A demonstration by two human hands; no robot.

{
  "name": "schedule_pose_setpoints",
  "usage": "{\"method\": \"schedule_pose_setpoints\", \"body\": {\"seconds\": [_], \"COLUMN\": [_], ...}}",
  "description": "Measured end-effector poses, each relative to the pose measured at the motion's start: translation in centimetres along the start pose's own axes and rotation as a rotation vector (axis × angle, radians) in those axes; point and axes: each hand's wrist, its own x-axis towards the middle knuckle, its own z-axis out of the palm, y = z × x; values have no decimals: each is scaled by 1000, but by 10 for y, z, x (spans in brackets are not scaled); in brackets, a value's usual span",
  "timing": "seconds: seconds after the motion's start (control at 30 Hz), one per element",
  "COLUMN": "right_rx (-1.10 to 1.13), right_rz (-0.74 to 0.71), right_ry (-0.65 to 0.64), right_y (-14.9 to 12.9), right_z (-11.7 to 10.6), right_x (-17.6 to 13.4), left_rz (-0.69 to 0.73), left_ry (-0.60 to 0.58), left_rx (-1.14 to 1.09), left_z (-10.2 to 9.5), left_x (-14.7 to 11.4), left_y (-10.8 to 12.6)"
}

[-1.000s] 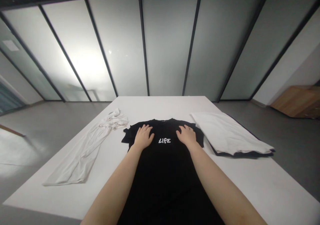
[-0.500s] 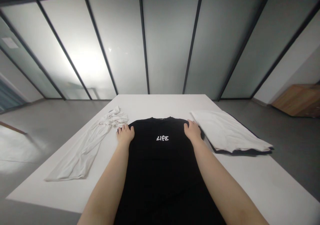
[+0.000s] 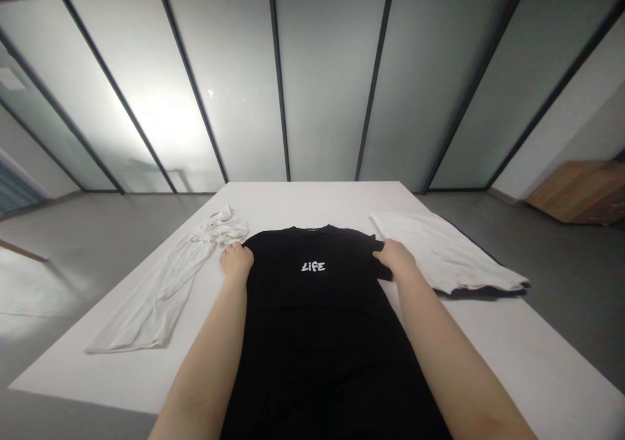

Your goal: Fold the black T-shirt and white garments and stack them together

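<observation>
A black T-shirt (image 3: 317,323) lies spread out with its neckline away from me and white lettering on its chest. My left hand (image 3: 237,259) is closed on the shirt's left shoulder and sleeve edge. On the other side my right hand (image 3: 396,258) pinches the right sleeve, thumb and fingers together on the black cloth. Left of the shirt is a crumpled white garment (image 3: 161,297), bunched at its far end. To the right a white folded garment (image 3: 449,254) rests on top of dark cloth, partly behind my right hand.
The clothes lie on a white table (image 3: 312,202), which narrows toward its far edge. Beyond it stands a wall of frosted glass panels (image 3: 322,75) in dark frames. A wooden piece of furniture (image 3: 576,191) is on the floor at the far right.
My right hand has moved outward to the right, and the right sleeve is now drawn out in its fingers. My left hand has curled more over the left shoulder edge. The view has shifted slightly.
</observation>
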Motion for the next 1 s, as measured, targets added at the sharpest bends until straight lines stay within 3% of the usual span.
{"method": "schedule_pose_setpoints", "body": {"seconds": [0.2,0.3,0.37,0.53,0.7,0.9,1.0], "right_rx": [37,87,138,338,578,689,716], "right_rz": [14,22,31,66,126,45,-189], "right_ry": [-53,-35,-15,22,-11,75,63], "right_y": [1,0,-2,-8,-5,-3,-15], "right_z": [4,6,6,1,2,-3,-15], "right_x": [-2,-3,-2,5,3,-1,-8], "left_rz": [-93,-6,131,513,632,678,682], "left_ry": [122,240,257,52,-152,-120,-106], "left_rx": [-44,-71,-97,-137,-132,-175,-188], "left_z": [-3,-10,-14,-12,8,23,26], "left_x": [-3,-8,-12,-22,-23,-14,-12], "left_y": [-3,5,14,35,35,29,27]}}
